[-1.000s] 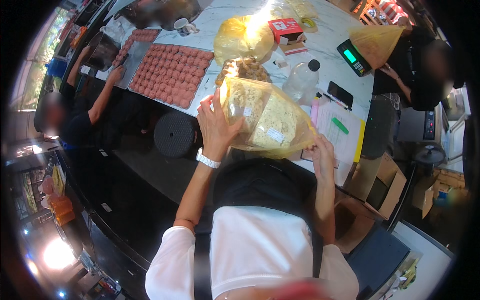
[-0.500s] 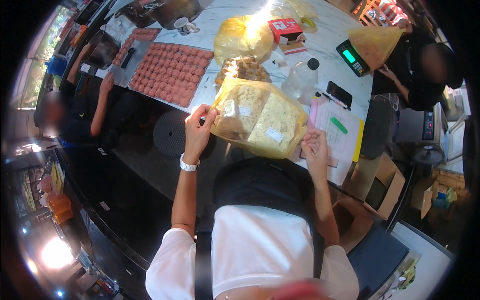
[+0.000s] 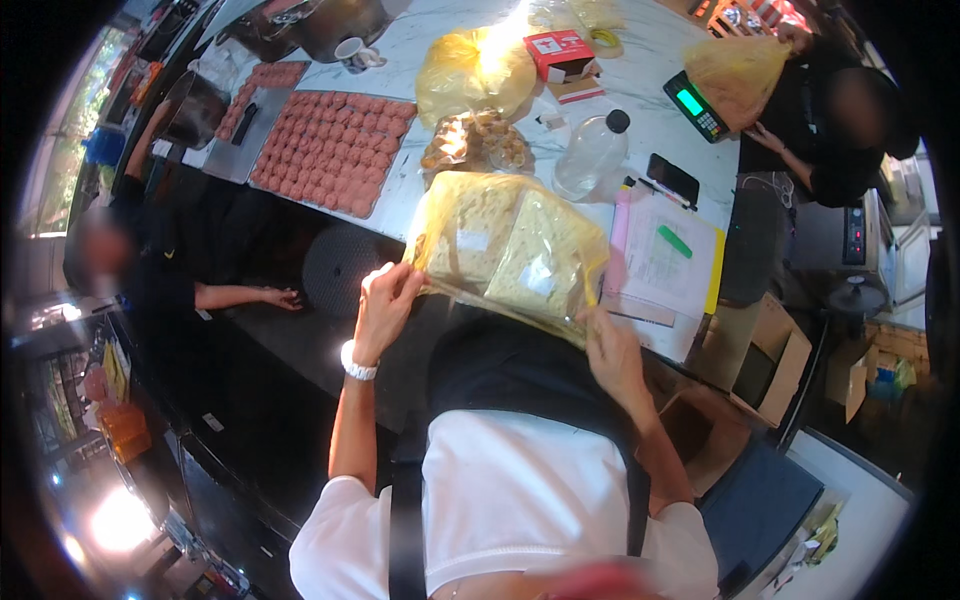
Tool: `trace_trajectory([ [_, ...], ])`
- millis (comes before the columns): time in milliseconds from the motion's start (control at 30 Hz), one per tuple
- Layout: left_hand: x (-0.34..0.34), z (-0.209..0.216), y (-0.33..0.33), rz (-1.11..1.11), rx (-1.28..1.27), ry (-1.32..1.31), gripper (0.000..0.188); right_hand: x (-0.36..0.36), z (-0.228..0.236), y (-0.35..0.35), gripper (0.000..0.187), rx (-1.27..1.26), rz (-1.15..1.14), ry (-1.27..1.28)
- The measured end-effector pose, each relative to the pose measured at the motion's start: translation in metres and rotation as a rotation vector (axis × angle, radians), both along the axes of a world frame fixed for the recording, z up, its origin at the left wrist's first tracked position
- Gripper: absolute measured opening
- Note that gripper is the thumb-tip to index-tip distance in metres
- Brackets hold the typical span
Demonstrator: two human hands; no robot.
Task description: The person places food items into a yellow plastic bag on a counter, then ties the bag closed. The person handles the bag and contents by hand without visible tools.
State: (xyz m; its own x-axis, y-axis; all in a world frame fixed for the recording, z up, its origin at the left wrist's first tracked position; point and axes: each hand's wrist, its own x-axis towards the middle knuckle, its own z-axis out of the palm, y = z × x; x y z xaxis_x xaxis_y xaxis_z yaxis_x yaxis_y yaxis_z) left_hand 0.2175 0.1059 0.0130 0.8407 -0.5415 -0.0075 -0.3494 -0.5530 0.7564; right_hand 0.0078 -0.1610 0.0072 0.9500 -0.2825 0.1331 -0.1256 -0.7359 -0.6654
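Note:
Between my hands hangs a yellow see-through plastic bag (image 3: 505, 240) at the near edge of the table. Two pale, speckled, flat square packs lie side by side in it, each with a white label; I cannot make out what food they are. My left hand (image 3: 388, 300) pinches the bag's near left corner. With its fingers closed on the plastic, my right hand (image 3: 613, 350) grips the near right corner. Just beyond the bag sit clear packs of small brown pieces (image 3: 478, 140).
Trays of raw meatballs (image 3: 330, 150) lie on the marble table (image 3: 400, 185) at left. A tied yellow bag (image 3: 475, 75), red box (image 3: 560, 55), bottle (image 3: 590, 155), phone (image 3: 673, 180) and papers (image 3: 665, 250) stand around. One co-worker is left; another holds a bag at a scale (image 3: 697, 105).
Both my hands have come lower and nearer, holding the bag's near corners, and the bag lies flatter. The left co-worker's arm has dropped from the tray to below the table edge.

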Motion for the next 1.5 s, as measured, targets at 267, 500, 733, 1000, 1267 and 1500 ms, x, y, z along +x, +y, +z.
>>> trace_trajectory([
  [267,0.074,0.02,-0.046,-0.181,-0.146,-0.412,0.012,0.069,0.012,-0.027,0.032,-0.169,-0.166,0.011],
  [500,0.085,0.016,-0.07,-0.025,-0.186,-0.269,0.018,0.08,0.029,-0.037,0.028,0.134,-0.207,-0.135],
  [733,0.021,0.023,0.026,0.148,-0.157,0.316,0.02,0.016,0.035,-0.011,0.031,0.357,-0.002,0.199],
  [1000,0.078,-0.001,-0.059,0.158,-0.479,-0.015,0.026,0.102,0.018,-0.064,0.034,0.685,-0.121,-0.125],
  [1267,0.018,0.028,-0.008,0.245,-0.432,0.187,0.023,0.039,0.047,-0.015,0.036,0.7,-0.114,0.083],
  [1500,0.054,0.015,-0.044,0.137,-0.452,0.227,0.022,0.081,0.051,-0.034,0.037,0.299,-0.112,-0.001],
])
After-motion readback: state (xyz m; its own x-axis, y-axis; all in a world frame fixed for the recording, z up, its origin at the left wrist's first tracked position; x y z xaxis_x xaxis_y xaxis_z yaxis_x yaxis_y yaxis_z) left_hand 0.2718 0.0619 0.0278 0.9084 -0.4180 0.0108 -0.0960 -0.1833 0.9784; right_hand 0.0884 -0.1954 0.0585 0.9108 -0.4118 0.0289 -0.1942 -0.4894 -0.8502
